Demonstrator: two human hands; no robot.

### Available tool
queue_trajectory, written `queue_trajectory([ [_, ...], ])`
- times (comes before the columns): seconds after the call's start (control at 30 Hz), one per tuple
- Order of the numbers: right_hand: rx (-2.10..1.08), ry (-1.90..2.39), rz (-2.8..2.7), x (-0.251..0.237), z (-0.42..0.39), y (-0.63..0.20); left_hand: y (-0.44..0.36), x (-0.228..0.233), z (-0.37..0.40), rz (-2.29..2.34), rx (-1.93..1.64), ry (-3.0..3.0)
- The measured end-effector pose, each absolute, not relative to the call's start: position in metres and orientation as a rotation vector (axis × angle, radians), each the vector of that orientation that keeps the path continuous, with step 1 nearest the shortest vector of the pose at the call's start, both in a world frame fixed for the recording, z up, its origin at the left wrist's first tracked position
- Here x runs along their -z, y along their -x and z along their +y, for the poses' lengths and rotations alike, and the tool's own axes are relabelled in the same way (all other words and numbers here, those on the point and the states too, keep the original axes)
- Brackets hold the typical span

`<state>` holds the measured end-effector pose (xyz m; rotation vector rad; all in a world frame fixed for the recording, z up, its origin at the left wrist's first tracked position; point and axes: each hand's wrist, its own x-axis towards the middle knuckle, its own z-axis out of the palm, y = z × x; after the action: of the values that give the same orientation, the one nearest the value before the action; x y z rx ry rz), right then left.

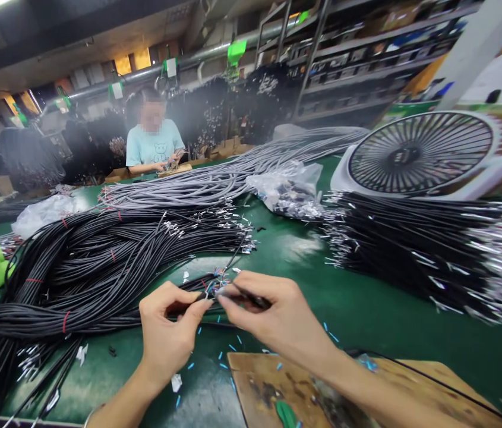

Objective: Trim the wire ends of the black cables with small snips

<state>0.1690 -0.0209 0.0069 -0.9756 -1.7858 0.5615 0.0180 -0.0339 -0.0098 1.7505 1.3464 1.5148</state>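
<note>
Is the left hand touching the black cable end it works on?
Touching. The head view shows the left hand pinching the black cable between thumb and fingertips, beside the right hand at its stripped wires.

Both forearms are bare, no sleeves in view. The left hand (168,333) and right hand (280,318) wear no gloves; fingernails are short and unpainted.

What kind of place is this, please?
Probably a cable assembly workshop: big bundles of black cables and grey cables cover the green table, and both hands pinch one cable end.
</note>
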Motion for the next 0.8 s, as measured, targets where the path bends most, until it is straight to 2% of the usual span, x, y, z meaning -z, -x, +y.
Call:
queue_trajectory([
  [0.37, -0.501, 0.860, -1.833, -0.010, -0.021, -0.172, -0.018, 0.008, -0.032, 1.283, -1.711, -2.325],
  [0.53, -0.489, 0.829, -1.844, -0.010, -0.020, -0.174, -0.018, 0.010, -0.033, 1.370, -1.685, -2.453],
  [0.67, -0.424, 0.823, -1.874, -0.005, -0.019, -0.175, -0.012, 0.008, -0.032, 1.313, -1.514, -2.374],
  [0.8, -0.324, 0.804, -1.897, -0.001, -0.021, -0.176, -0.004, -0.012, -0.030, 1.227, -1.135, -2.106],
])
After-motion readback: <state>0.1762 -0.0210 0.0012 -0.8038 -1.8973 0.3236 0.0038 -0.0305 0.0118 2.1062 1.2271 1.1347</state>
